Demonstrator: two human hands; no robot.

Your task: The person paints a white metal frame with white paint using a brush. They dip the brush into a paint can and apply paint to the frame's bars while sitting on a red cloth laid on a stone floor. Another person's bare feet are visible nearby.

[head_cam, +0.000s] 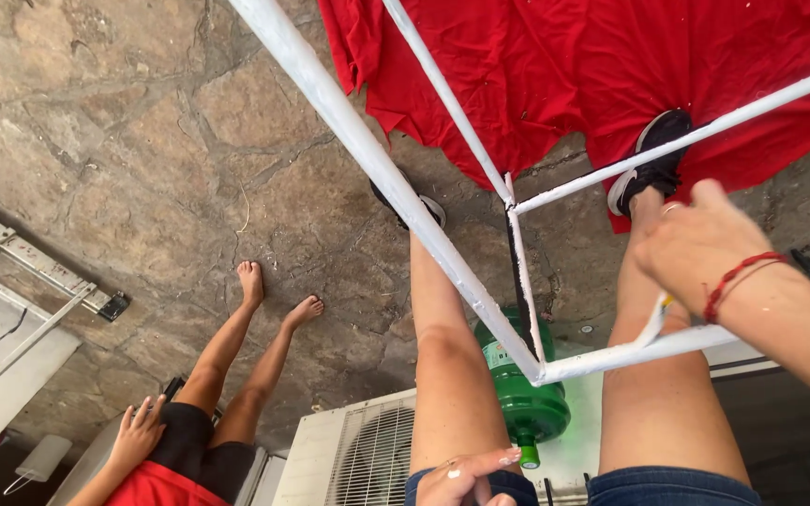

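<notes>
White paint covers the metal frame we are working on, a cage of thin bars that stands in front of our legs over the stone floor. Our right hand is closed around a small brush, fingers clamped on its handle, with the tip touching the lower bar near the corner joint. Our left hand rests at the bottom of the view on our thigh, fingers loosely together, paint flecks on it, holding nothing we can see.

To do this stroke well, we judge it best to draw the brush along the bar's length, keep the load light so nothing drips, and work into the joint where bare dark metal shows on the upright.

Counting outward: one frame, with five bars in view; one brush; one green water jug below the corner; one red cloth spread on the floor; one air-conditioner unit on which we seem to stand; and one other person sitting at left, barefoot.
</notes>
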